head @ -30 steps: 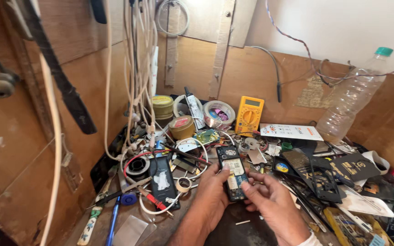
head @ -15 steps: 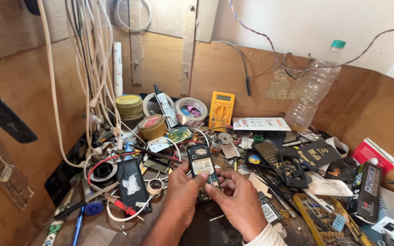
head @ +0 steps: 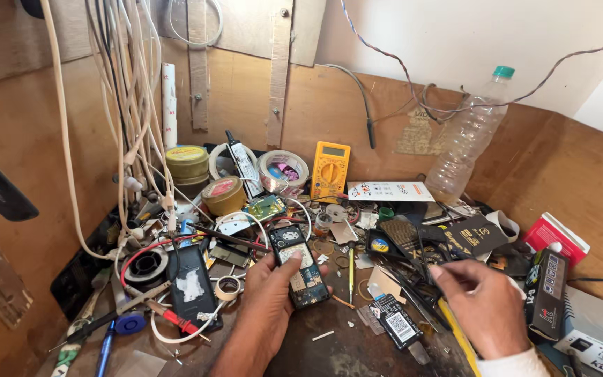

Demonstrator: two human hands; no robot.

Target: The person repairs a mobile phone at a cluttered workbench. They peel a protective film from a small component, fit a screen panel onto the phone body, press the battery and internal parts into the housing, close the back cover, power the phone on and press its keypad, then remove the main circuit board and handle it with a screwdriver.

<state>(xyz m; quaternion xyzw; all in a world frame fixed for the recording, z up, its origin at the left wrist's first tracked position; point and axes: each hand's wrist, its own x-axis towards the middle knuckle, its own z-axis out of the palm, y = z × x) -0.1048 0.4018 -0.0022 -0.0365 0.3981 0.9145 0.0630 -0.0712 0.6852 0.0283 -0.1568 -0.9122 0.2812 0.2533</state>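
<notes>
Here the left hand [head: 273, 293] grips an opened phone [head: 299, 265], its back cover off so that the circuit board and metal shields lie bare, the fingers wrapped under the body and the thumb along its left edge. The phone sits low in the middle of the workbench [head: 343, 349], held just above the cluttered surface and tilted toward the wearer. The right hand [head: 483, 304] is well apart from it, off to the right, hovering over a heap of dark tools and parts [head: 413, 258]; its fingers are loosely bent and seem to hold nothing (whether a small piece is pinched at the fingertips cannot be told). Judging by this, the opening is done, and whatever comes after on the board is not yet begun, since no tool touches it. A small battery [head: 398, 322] lies between the two hands, and a yellow multimeter [head: 330, 169] leans against the back wall.
</notes>
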